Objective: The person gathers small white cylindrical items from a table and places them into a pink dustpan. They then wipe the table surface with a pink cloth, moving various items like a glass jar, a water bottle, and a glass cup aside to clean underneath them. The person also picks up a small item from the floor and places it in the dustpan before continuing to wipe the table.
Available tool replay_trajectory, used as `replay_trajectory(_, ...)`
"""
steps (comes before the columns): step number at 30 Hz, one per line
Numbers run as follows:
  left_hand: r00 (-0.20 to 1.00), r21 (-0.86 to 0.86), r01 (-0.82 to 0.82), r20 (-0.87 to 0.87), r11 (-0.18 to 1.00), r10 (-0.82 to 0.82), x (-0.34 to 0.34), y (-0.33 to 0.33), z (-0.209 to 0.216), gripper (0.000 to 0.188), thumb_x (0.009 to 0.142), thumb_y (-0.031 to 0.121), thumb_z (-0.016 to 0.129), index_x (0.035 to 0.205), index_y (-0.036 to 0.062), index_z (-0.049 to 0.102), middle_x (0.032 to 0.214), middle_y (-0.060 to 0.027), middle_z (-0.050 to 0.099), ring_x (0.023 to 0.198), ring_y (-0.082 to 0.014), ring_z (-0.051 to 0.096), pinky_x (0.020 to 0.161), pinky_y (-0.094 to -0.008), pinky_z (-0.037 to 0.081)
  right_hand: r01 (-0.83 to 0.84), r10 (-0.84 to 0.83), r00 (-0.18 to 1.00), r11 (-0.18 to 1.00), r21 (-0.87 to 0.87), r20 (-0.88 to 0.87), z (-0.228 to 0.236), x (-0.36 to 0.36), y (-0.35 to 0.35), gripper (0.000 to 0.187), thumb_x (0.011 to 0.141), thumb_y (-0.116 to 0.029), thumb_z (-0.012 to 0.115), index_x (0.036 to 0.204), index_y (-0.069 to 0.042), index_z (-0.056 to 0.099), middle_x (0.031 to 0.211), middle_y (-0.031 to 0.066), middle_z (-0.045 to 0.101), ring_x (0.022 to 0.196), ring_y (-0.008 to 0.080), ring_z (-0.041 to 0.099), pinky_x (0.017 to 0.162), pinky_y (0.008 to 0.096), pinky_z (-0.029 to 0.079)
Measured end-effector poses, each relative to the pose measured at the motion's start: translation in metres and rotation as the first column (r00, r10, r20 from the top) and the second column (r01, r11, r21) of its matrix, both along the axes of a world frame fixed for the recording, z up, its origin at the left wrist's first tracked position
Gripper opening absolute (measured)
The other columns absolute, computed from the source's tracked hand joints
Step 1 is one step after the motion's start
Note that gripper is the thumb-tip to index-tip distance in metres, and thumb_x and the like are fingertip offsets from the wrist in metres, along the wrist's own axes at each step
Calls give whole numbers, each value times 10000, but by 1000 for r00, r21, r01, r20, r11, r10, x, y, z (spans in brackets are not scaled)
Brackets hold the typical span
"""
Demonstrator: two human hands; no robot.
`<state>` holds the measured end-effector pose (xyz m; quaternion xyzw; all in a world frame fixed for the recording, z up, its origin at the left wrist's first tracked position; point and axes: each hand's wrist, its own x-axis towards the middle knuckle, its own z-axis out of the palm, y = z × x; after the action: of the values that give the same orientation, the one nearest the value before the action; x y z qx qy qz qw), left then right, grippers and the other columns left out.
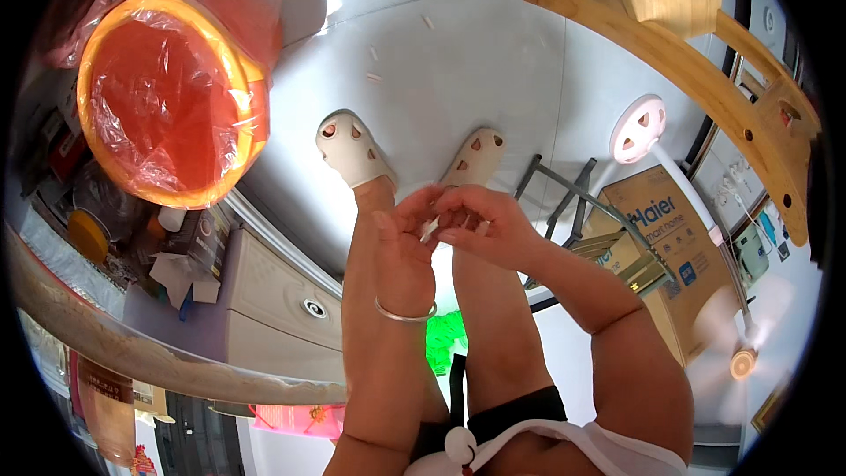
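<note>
My left hand (405, 238), palm turned up with its fingers curled, holds a small white piece (429, 230) by its fingers. A thin bangle (404, 312) circles that wrist. Close against it, fingertips nearly meeting, is my right hand (489, 227), fingers bent and thumb pressed in. Small white bits show among the right fingers too, too small to name. Both hands are held over my knees, above my feet in pale clogs (350, 148).
An orange bin (85, 106) with a clear liner stands at the far left. Thin pale scraps (374, 77) lie on the grey floor. At right are a wooden chair (652, 22), a cardboard box (648, 211), a metal folding frame (608, 203) and a spinning fan (743, 363). Drawers (282, 295) stand left.
</note>
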<state>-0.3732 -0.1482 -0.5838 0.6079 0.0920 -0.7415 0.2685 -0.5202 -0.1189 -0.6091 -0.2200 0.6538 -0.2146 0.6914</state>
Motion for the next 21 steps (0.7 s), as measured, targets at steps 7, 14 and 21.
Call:
replay_trajectory(7, 997, -42, 80, 4, 996, -79, 17, 5, -4, 325, 989, 238, 457, 845, -24, 587, 797, -91, 589, 704, -162, 539, 682, -305, 461, -239, 59, 722, 956, -168, -689, -181, -30, -65, 295, 840, -186, 650, 1080, -40, 560, 983, 161, 595, 788, 299, 623, 710, 385, 505)
replay_trajectory(14, 997, 52, 71, 26, 996, -72, 22, -6, 1, 279, 975, 205, 482, 875, -23, 607, 777, -52, 577, 719, -132, 511, 683, -264, 420, -249, 236, 493, 960, 124, -838, -270, -5, -107, 282, 838, -139, 601, 1092, -41, 530, 1023, 193, 564, 900, 381, 607, 749, 449, 507)
replay_trajectory(21, 1000, 51, 16, 16, 999, -17, 32, -1, -1, 257, 971, 194, 488, 896, -14, 619, 786, -33, 577, 720, -111, 502, 687, -257, 415, -361, 171, 667, 926, -114, -725, -261, 54, -107, 163, 803, -117, 594, 936, -24, 581, 960, 207, 586, 864, 395, 606, 744, 451, 508)
